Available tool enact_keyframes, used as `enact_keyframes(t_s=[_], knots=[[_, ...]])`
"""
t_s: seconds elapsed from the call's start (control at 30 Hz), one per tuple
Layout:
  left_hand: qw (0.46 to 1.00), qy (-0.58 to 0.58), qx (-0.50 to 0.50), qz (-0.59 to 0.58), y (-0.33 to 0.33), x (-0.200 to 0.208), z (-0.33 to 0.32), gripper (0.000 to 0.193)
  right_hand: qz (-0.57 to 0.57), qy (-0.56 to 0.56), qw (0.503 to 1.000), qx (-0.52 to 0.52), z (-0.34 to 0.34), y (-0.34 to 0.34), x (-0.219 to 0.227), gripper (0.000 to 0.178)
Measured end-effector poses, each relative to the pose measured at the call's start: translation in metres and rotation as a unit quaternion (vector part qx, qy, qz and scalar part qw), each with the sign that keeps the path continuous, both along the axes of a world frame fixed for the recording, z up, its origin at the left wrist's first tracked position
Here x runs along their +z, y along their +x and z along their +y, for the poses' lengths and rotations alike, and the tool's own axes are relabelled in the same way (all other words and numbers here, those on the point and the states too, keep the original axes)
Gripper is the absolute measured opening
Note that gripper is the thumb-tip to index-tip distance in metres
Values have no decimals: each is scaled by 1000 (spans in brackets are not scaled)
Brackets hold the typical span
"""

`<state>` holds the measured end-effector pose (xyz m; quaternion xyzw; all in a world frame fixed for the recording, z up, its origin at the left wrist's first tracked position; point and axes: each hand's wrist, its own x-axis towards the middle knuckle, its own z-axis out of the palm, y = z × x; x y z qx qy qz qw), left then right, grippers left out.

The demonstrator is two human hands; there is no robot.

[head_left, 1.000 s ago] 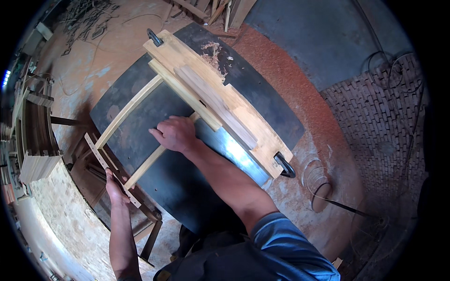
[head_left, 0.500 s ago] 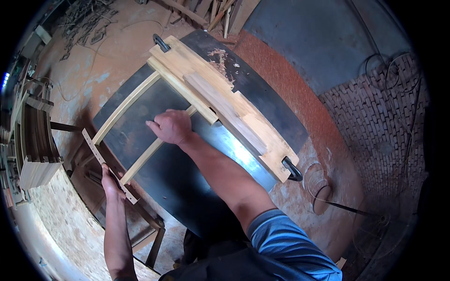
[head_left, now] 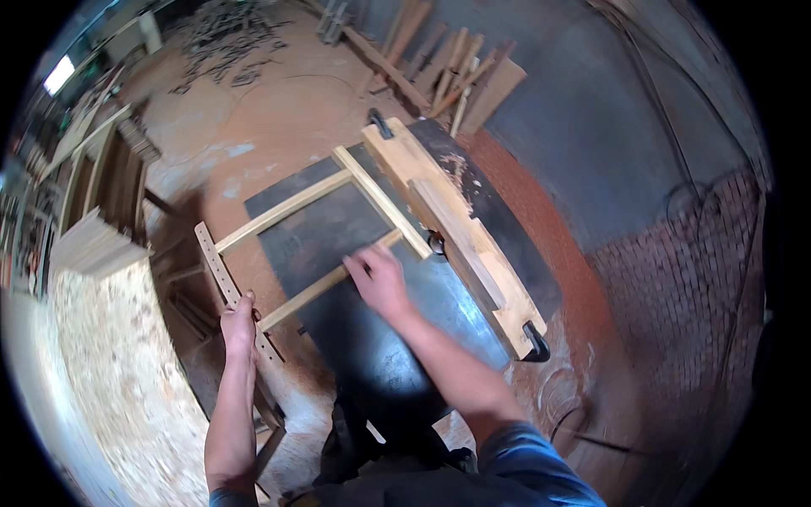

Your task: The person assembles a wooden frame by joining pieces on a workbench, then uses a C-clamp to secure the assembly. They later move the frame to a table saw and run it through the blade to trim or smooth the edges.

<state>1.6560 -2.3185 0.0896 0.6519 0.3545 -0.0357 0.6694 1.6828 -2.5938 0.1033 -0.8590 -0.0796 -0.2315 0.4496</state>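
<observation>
A pale wooden frame [head_left: 283,205] lies partly over a dark metal machine table [head_left: 296,245]. Two crosspieces join its plain side bar to a side bar drilled with a row of holes, which overhangs the table on the left. My left hand [head_left: 239,325] is closed around that drilled bar near its lower end. My right hand [head_left: 377,277] grips the near crosspiece, its fingers partly hidden. Beyond the plain bar runs a wooden fence [head_left: 492,297], held on the table by a black clamp [head_left: 380,124] at the far end and another clamp [head_left: 536,342] at the near end. A dark round part [head_left: 436,243] shows in the fence's opening.
Wood shavings [head_left: 454,169] lie behind the fence. To the left, curved wooden pieces are stacked [head_left: 106,198] beside a pale board surface [head_left: 114,355]. Boards [head_left: 473,80] lean at the back near a grey sheet, and many small blocks [head_left: 667,253] are piled on the right.
The wooden frame has come away from the fence toward the left, leaving a gap that exposes the dark round part. Both hands have stayed on the frame. My view has shifted too.
</observation>
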Motion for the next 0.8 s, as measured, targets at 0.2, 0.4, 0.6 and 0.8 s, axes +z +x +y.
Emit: enact_keyframes(t_s=[0.2, 0.4, 0.6, 0.8], knots=[[989, 98, 79, -82, -138, 42, -17, 23, 537, 533, 648, 89, 44, -141, -20, 41], [964, 75, 205, -154, -276, 48, -100, 20, 488, 700, 511, 101, 60, -181, 11, 31], [964, 208, 159, -53, -412, 63, -142, 47, 457, 526, 672, 251, 36, -214, 41, 20], [813, 549, 193, 14, -527, 143, -127, 69, 482, 373, 644, 463, 68, -288, 101, 11]])
